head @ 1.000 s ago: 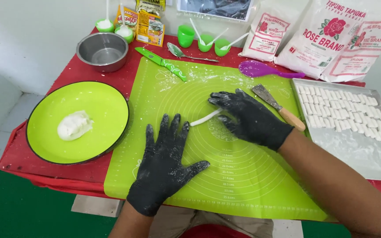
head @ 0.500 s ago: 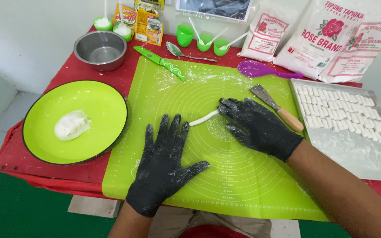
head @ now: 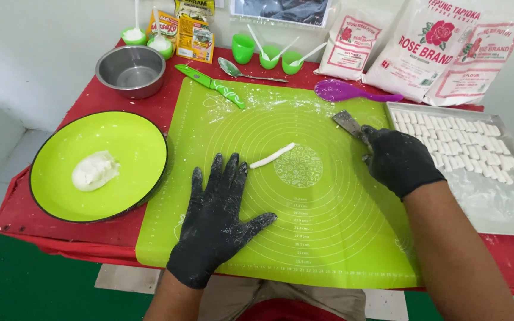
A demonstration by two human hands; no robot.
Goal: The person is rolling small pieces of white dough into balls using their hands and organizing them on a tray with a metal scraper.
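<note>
On the green mat (head: 328, 238) a thin dough rope (head: 273, 155) lies just beyond the flat, spread left hand (head: 218, 220). Right hand (head: 401, 160) seems closed around a scraper (head: 347, 122); cutting well needs square, even strokes.

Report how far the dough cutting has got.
Done: rows of small cut pieces fill the tray.
In hand: right hand grips the scraper; one dough rope lies uncut beside the flat left hand.
Left: a dough lump on the green plate.
</note>
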